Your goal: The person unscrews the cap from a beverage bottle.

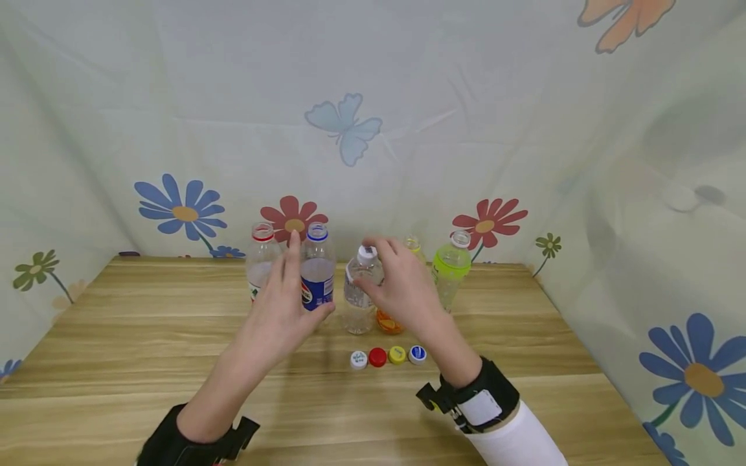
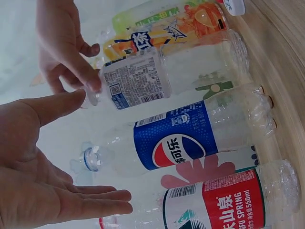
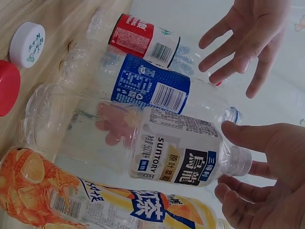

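Note:
In the head view, my right hand (image 1: 405, 285) is at the top of a clear Suntory oolong bottle (image 1: 357, 314). Its index finger reaches the white cap (image 1: 368, 254) on the neck, and the thumb stands apart, beside the bottle's shoulder. My left hand (image 1: 282, 310) has straight fingers and a spread thumb, in front of two uncapped bottles. These are a Pepsi bottle (image 1: 317, 281) with a blue neck ring and a Nongfu Spring bottle (image 2: 233, 200) with a red one. Nothing is in the left hand.
Right of the Suntory bottle stand an orange-labelled tea bottle (image 1: 389, 322) and a green-banded bottle (image 1: 451, 268), both uncapped. Before them lies a row of loose caps: white (image 1: 359, 360), red (image 1: 377, 356), yellow (image 1: 397, 355) and blue-and-white (image 1: 417, 354). A flowered curtain (image 1: 233, 129) hangs behind the wooden table (image 1: 146, 336).

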Demonstrator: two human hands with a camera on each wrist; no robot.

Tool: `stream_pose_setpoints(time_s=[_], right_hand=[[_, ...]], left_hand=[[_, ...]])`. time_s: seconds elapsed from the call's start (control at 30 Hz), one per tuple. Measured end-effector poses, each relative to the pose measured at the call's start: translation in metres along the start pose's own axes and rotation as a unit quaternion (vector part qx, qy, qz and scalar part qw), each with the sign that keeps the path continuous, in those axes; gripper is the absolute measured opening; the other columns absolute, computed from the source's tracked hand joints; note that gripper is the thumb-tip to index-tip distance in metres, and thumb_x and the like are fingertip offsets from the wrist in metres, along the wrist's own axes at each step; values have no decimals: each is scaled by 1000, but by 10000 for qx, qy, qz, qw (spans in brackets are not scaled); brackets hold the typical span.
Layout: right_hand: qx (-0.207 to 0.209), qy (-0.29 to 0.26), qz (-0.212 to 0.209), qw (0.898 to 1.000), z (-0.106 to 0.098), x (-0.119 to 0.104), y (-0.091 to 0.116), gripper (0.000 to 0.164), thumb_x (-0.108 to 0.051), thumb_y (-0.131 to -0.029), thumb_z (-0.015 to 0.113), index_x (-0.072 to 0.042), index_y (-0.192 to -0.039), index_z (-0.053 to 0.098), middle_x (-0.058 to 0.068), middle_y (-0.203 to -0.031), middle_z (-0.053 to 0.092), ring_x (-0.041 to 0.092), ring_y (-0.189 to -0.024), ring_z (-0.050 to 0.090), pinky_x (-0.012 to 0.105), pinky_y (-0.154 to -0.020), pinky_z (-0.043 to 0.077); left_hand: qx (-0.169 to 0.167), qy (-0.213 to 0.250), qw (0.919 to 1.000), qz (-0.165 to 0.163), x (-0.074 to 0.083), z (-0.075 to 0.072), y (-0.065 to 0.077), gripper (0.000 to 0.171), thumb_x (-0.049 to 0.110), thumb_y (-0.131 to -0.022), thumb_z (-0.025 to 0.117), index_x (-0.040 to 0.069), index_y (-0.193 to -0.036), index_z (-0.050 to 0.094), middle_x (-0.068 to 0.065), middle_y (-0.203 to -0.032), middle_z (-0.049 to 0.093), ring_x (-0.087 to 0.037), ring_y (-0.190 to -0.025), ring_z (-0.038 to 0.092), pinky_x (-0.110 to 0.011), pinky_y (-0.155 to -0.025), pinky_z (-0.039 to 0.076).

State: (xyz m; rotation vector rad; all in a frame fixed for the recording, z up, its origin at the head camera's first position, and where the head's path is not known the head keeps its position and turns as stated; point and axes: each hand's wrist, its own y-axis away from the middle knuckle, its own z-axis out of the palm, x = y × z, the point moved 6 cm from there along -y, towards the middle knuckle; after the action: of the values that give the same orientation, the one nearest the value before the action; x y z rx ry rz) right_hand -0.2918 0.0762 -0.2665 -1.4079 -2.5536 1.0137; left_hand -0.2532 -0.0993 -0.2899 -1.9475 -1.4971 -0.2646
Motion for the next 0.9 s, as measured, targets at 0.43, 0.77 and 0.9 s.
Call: stream_pose_setpoints(time_s=[0.43,0.77,0.9], right_hand=[[-348,-117,96,9993,9,-3,9,76,-19,-76,87,-8,-136,42,7,-121,51,21,-104,58,29,-83,52],[-277,-395,54,9988,9,-3,13,75,-15,-77,86,-4,-136,42,5,-122,54,18,-108,57,26,-88,49],[-218,-670,129,9974,2,-3,15,75,-16,-77,86,-4,-137,42,5,-123,53,18,-107,57,25,-87,49]], left_hand=[[-16,-272,9996,-73,-3,-5,4,118,38,-81,81,14,-158,-5,-24,-148,28,-44,-131,38,-56,-99,36],[8,-301,9995,119,5,-9,12,112,37,-81,82,14,-159,5,-22,-146,29,-40,-128,40,-53,-99,38],[-9,-306,9992,240,9,-9,16,103,38,-80,82,11,-157,19,-17,-143,33,-36,-127,42,-49,-98,41]])
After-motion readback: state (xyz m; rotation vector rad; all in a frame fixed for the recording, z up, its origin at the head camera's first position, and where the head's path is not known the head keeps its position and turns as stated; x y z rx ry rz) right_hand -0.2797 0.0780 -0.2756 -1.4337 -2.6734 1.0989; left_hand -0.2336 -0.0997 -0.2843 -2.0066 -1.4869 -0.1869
